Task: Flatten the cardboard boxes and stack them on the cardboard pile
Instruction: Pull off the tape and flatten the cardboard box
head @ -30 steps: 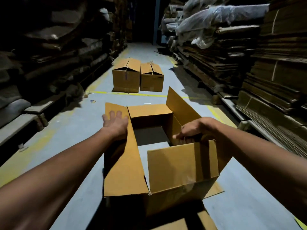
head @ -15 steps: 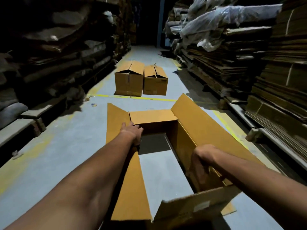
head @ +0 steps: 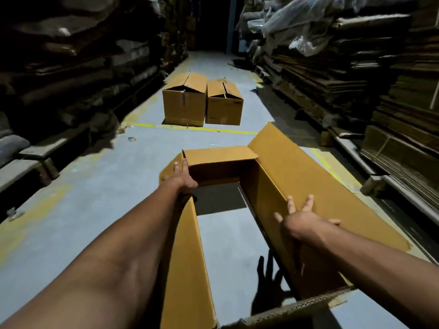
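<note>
A large brown cardboard box (head: 308, 186) stands open on the grey floor right in front of me, with no bottom, so the floor shows through it. Its flaps are spread outward. My left hand (head: 181, 178) presses flat on the far part of the left flap, fingers together. My right hand (head: 301, 219) lies on the right flap with fingers spread wide, holding nothing. Two more upright boxes, the left box (head: 184, 103) and the right box (head: 224, 104), stand side by side farther down the aisle.
Tall stacks of flattened cardboard (head: 392, 91) line the right side of the aisle, with plastic sheeting (head: 308, 22) on top. Dark stacks (head: 71, 67) line the left. A yellow line (head: 190, 128) crosses the floor before the two far boxes.
The near flap that stood up has gone down. The right flap has swung outward and lies lower. My right hand came out of the box and now rests spread on that flap; my left hand moved farther along the left flap.
</note>
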Action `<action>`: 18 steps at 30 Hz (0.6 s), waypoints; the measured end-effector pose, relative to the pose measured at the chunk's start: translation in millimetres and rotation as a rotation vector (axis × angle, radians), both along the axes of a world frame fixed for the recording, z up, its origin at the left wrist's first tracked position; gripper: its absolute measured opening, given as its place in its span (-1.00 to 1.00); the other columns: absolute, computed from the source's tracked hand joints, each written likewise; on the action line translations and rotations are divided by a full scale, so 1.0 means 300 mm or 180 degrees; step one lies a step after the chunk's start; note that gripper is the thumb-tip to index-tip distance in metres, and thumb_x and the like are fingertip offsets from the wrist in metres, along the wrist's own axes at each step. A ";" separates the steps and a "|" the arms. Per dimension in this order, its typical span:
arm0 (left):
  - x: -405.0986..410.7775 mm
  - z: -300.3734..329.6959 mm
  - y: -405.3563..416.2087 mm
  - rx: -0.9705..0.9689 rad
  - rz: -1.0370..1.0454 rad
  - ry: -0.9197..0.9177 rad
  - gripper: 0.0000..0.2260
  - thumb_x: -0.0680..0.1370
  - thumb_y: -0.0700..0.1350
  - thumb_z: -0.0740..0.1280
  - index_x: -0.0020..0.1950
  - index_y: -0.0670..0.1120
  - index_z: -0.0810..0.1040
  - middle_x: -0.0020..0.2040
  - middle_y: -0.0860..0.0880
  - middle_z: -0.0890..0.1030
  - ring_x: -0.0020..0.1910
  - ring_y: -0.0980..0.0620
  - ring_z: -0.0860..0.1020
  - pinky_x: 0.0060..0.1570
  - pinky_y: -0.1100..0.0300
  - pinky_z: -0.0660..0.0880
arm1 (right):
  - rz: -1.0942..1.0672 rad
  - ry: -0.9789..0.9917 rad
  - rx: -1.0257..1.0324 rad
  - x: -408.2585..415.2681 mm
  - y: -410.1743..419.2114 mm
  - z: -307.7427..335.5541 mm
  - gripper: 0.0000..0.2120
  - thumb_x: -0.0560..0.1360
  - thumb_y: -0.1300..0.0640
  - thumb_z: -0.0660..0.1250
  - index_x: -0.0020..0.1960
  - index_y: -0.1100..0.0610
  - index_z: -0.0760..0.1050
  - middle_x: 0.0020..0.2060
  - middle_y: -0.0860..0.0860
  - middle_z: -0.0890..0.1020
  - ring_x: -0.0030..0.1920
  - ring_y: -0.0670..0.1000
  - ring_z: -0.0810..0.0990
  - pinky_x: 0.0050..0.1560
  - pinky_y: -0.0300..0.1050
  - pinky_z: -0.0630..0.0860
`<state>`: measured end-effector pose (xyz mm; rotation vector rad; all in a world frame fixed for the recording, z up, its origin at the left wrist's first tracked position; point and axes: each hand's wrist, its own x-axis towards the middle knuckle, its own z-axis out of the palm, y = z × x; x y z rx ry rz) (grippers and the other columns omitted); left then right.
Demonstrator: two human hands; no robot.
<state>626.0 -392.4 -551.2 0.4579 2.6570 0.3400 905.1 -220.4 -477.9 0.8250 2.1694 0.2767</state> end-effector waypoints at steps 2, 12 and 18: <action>0.023 0.000 0.018 0.0239 -0.0020 -0.0108 -0.17 0.64 -0.14 0.27 0.70 0.02 -0.26 0.67 -0.15 -0.35 0.68 -0.27 -0.07 0.61 -0.18 0.09 | -0.0013 0.0140 -0.0058 0.002 0.025 0.004 0.13 0.52 -0.01 0.54 0.64 -0.22 -0.33 0.57 0.10 -0.51 0.58 0.47 -0.31 0.44 0.56 0.20; 0.071 -0.008 0.060 0.0155 0.0271 0.0153 -0.14 0.57 -0.06 0.34 0.72 0.04 -0.13 0.49 -0.27 0.38 0.36 -0.30 0.49 0.30 -0.10 0.56 | 0.0267 -0.0161 -0.0726 -0.053 0.168 0.016 0.27 0.48 -0.05 0.58 0.63 -0.01 -0.47 0.52 0.26 0.40 0.33 0.15 0.60 -0.07 -0.11 0.59; 0.081 0.041 0.059 -0.0058 0.0259 0.0251 -0.40 0.48 -0.05 0.39 0.50 -0.11 0.33 0.24 -0.19 0.52 0.17 -0.22 0.63 0.18 -0.06 0.64 | -0.0289 -0.0359 -0.1412 -0.072 0.253 -0.009 0.36 0.44 0.29 0.58 0.55 -0.26 -0.54 0.30 0.43 0.56 0.11 0.29 0.72 0.23 0.32 0.59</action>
